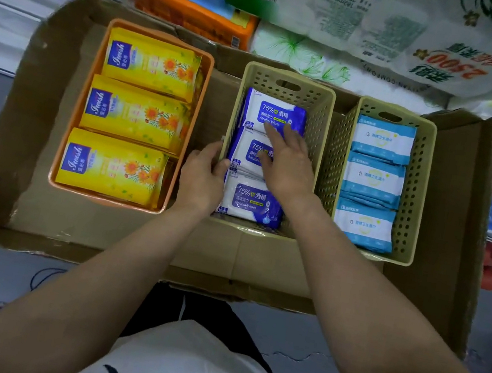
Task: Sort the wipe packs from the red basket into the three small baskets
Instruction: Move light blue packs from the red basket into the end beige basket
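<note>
Left hand (202,175) grips the middle beige basket (318,123) wall, right hand (285,163) lies flat-fingered, holding nothing, on the alcohol wipe packs (255,201) inside; pressing unevenly may tip a pack out of its row.

Even overhead light, blurred warped edges

Your right hand (285,163) lies flat on the blue-and-white alcohol wipe packs (255,201) in the middle beige basket (322,101), which your left hand (202,175) grips. Left of that grip: orange basket (209,61), yellow packs (148,62). Right: beige basket (428,126), light-blue packs (374,179).
</note>
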